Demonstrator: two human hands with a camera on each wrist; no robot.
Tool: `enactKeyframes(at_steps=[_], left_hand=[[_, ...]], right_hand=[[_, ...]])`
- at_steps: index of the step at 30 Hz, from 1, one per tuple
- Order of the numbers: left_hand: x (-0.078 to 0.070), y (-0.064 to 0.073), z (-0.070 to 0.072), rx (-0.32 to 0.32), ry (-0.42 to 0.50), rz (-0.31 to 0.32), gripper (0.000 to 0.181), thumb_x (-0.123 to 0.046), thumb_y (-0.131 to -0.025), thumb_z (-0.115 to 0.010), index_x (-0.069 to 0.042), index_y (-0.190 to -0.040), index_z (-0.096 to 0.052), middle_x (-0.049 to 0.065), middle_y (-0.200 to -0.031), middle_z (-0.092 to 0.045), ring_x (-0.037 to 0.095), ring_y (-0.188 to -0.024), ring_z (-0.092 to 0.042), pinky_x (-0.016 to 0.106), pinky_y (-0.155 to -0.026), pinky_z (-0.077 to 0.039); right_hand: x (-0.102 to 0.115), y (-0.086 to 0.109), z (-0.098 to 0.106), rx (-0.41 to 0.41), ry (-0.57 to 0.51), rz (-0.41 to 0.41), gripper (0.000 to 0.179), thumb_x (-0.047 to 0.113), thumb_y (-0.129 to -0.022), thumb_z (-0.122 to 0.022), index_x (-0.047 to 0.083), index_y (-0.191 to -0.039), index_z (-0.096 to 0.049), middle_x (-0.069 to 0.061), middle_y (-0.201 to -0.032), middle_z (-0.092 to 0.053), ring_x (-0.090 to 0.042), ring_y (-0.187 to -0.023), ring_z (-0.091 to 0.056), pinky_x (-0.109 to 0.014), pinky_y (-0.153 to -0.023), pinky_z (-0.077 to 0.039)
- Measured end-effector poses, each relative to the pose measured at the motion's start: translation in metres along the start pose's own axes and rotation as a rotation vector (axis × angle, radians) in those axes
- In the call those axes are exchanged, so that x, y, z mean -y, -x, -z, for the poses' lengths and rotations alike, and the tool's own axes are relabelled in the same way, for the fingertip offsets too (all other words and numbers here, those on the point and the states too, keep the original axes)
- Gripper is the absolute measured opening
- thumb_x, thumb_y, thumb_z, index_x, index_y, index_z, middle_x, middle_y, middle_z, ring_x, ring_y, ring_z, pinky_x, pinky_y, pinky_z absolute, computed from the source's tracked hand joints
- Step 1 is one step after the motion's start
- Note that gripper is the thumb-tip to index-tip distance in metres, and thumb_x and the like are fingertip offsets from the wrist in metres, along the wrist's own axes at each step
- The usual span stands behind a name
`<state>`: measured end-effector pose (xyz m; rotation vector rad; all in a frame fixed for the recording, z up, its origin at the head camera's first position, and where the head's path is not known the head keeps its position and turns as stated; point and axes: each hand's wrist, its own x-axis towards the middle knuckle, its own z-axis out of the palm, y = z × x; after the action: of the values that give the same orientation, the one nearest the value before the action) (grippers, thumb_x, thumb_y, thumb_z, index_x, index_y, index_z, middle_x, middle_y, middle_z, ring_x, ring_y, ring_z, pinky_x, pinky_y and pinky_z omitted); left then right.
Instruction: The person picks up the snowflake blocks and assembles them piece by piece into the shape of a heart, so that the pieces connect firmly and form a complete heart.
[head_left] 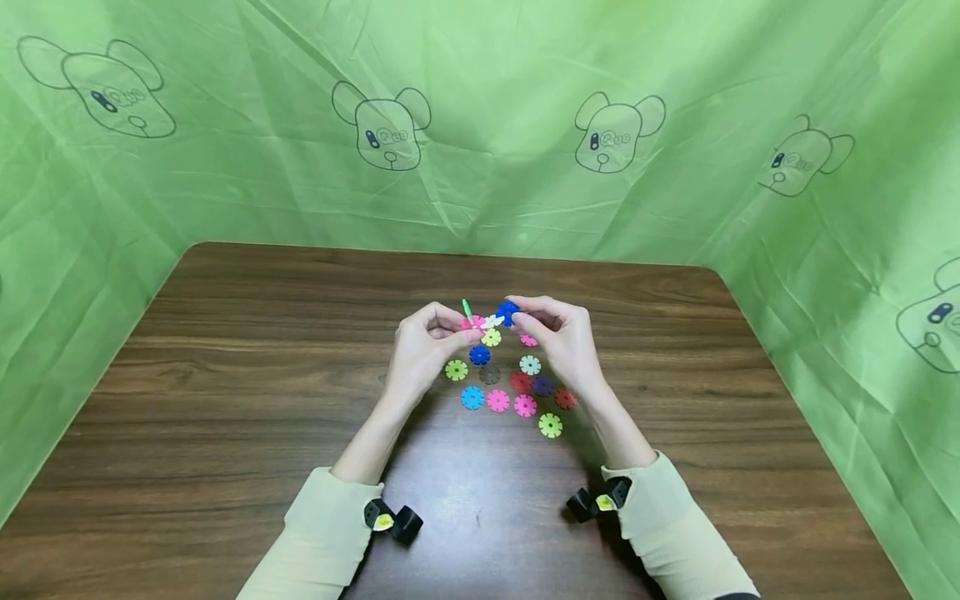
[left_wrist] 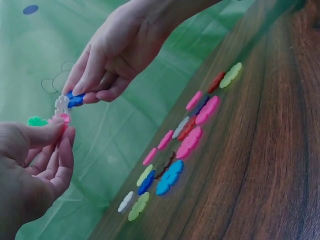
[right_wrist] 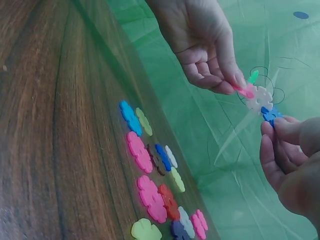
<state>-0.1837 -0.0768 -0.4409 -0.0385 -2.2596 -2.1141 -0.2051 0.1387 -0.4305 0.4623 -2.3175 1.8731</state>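
Observation:
My left hand (head_left: 420,354) pinches a pink notched disc (right_wrist: 244,91) between thumb and fingers, above the far part of the table. A green disc (left_wrist: 37,121) stands edge-on from the pink one. Between the hands, a white notched disc (right_wrist: 260,99) links to the pink disc on one side. On its other side it meets a blue disc (head_left: 507,312), pinched by the thumb and fingertips of my right hand (head_left: 567,346). In both wrist views these discs form a short chain held up in the air, the hands close together at its ends.
Loose notched discs lie flat on the brown wooden table (head_left: 225,417) below the hands, among them a light blue disc (head_left: 472,398), a red disc (head_left: 565,398) and a yellow-green disc (head_left: 551,426). A green curtain (head_left: 487,200) with printed bear heads surrounds the table's far and side edges.

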Motion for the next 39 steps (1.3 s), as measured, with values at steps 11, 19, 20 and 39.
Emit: enactKeyframes(at_steps=[11, 19, 20, 39], left_hand=[[-0.004, -0.003, 0.009, 0.010, -0.047, -0.014, 0.037, -0.033, -0.091, -0.079, -0.012, -0.118, -0.066, 0.006, -0.110, -0.068, 0.013, -0.095, -0.066, 0.029, -0.089, -0.052], [-0.003, -0.002, 0.012, -0.007, -0.112, -0.082, 0.027, -0.036, -0.096, -0.072, -0.017, -0.116, -0.075, 0.005, -0.110, -0.075, 0.015, -0.099, -0.067, 0.032, -0.094, -0.053], [-0.003, -0.002, 0.012, -0.005, -0.132, -0.085, 0.026, -0.035, -0.097, -0.072, -0.017, -0.115, -0.075, 0.004, -0.110, -0.075, 0.015, -0.099, -0.068, 0.031, -0.094, -0.054], [-0.003, -0.004, 0.017, -0.047, -0.287, -0.059, 0.017, -0.022, -0.093, -0.076, -0.013, -0.107, -0.079, 0.009, -0.094, -0.077, 0.015, -0.083, -0.064, 0.026, -0.079, -0.050]], right_hand=[[-0.004, -0.007, 0.004, -0.005, 0.033, -0.080, 0.023, 0.008, -0.095, -0.074, 0.004, -0.117, -0.076, -0.023, -0.103, -0.076, -0.018, -0.081, -0.076, -0.029, -0.076, -0.062], [-0.003, -0.014, 0.000, 0.085, 0.084, -0.080, 0.016, 0.009, -0.096, -0.073, 0.004, -0.110, -0.078, -0.020, -0.100, -0.078, -0.020, -0.080, -0.076, -0.030, -0.073, -0.062], [-0.002, -0.015, -0.001, 0.106, 0.089, -0.077, 0.015, 0.009, -0.096, -0.072, 0.004, -0.110, -0.078, -0.020, -0.101, -0.078, -0.021, -0.081, -0.076, -0.030, -0.073, -0.062], [0.010, -0.037, -0.033, 0.329, 0.163, -0.012, 0.014, 0.013, -0.098, -0.070, 0.009, -0.109, -0.078, -0.009, -0.103, -0.079, -0.017, -0.088, -0.075, -0.049, -0.084, -0.061]])
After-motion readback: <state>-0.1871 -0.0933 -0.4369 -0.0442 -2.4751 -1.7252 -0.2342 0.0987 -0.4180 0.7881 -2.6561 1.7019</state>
